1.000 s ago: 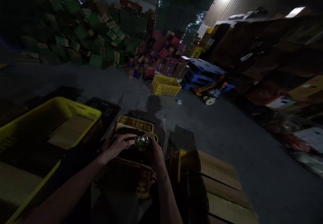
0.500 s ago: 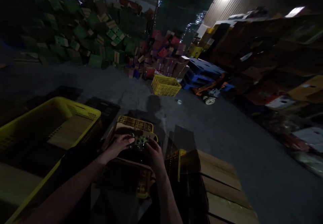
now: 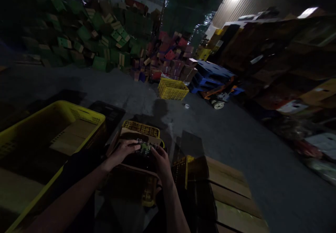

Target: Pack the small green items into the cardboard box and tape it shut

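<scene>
Between both hands is a shiny clear plastic pack (image 3: pixel 145 148) with something green inside; its contents are too dark to name. My left hand (image 3: pixel 125 150) grips its left end, fingers closed along the edge. At the right end, my right hand (image 3: pixel 159 155) holds it with thumb and fingers. The pack is over an open cardboard box (image 3: pixel 131 133), whose dark inside I cannot make out. Around the box, yellow plastic crates (image 3: pixel 141 128) show at the back and below.
To the left stands a large yellow crate (image 3: pixel 101 118) with flat cardboard inside. Closed cardboard boxes (image 3: pixel 231 184) sit at the right. Farther off are a yellow basket (image 3: pixel 172 90), blue pallets (image 3: pixel 210 69), a pallet jack (image 3: pixel 217 96) and a heap of green boxes (image 3: pixel 84 33).
The pack has tilted slightly between my hands, and its shine has shifted. Both hands stay in nearly the same place, still holding it.
</scene>
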Available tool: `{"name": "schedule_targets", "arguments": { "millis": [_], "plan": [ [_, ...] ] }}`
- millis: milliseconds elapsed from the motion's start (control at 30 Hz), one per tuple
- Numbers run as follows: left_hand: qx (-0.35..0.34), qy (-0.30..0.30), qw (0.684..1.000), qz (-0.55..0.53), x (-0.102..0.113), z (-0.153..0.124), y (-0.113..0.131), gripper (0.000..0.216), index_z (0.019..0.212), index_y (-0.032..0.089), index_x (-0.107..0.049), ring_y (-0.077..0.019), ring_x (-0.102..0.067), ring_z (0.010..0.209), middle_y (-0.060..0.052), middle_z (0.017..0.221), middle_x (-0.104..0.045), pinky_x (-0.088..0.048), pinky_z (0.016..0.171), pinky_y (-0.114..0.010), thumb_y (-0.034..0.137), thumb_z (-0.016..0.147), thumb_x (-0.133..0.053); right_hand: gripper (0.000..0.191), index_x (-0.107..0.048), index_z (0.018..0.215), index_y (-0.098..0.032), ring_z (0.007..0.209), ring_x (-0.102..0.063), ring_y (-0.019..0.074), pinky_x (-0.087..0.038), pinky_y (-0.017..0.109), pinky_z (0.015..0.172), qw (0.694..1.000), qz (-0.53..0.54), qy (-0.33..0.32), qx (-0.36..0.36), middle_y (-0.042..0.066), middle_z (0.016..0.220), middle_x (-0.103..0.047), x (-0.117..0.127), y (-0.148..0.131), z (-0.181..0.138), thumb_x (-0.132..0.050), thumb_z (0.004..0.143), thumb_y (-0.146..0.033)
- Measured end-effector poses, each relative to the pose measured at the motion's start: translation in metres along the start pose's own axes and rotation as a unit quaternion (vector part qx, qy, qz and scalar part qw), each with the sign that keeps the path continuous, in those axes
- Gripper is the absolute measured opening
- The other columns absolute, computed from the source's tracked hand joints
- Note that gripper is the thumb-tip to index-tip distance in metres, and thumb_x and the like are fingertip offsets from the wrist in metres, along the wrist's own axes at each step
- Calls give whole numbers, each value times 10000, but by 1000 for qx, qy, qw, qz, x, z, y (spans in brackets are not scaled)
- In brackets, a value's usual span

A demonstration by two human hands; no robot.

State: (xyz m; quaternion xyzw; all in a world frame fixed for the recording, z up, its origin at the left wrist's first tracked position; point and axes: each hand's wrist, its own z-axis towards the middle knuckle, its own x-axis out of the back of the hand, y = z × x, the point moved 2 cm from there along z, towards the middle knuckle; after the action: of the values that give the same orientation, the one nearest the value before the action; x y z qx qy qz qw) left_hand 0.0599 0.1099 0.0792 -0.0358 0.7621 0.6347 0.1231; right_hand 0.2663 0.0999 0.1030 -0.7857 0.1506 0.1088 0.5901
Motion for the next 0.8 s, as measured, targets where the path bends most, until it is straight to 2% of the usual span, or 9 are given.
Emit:
{"name": "schedule_targets", "arguments": {
  "millis": [267, 433, 533, 667, 800],
  "plan": [
    [12, 5, 999, -52, -2, -2, 0, 424, 1030, 174, -831, -309, -720, 1108, -118, 1130, -800, -575, 958, -403, 499, 759, -863, 388, -802, 942, -202, 861, -746, 215, -599, 305, 774, 1000, 8, -4, 6, 45, 943, -805, 1, 1, 0, -965, 630, -366],
    [20, 37, 997, -69, -2, 0, -1, 443, 998, 170, -827, -312, -732, 1071, -124, 1098, -802, -593, 921, -403, 498, 710, -898, 403, -804, 948, -211, 887, -742, 217, -603, 308, 788, 1000, 13, -5, 3, 43, 962, -807, 4, 5, 3, -957, 633, -409],
    [34, 45, 995, -84, -2, -1, -2, 468, 1054, 177, -807, -314, -724, 1115, -136, 1188, -778, -592, 918, -390, 498, 726, -895, 427, -800, 947, -215, 897, -737, 219, -601, 312, 787, 1000, 4, 2, 11, 40, 960, -804, 7, 7, 5, -964, 619, -434],
    [64, 26, 992, -105, -5, -4, -5, 584, 1203, 206, -746, -330, -680, 1225, -155, 1375, -694, -598, 941, -404, 485, 718, -916, 413, -795, 955, -206, 856, -725, 194, -584, 289, 777, 1000, 6, -3, 12, 39, 963, -798, 9, 7, 7, -955, 644, -424],
    [55, 5, 996, -65, -7, -5, -7, 641, 1208, 194, -741, -345, -663, 1246, -135, 1367, -702, -599, 962, -422, 466, 667, -950, 370, -784, 909, -208, 804, -708, 175, -570, 272, 759, 1000, 7, 0, 14, 20, 901, -785, 10, 6, 6, -958, 637, -389]
  ]
}}
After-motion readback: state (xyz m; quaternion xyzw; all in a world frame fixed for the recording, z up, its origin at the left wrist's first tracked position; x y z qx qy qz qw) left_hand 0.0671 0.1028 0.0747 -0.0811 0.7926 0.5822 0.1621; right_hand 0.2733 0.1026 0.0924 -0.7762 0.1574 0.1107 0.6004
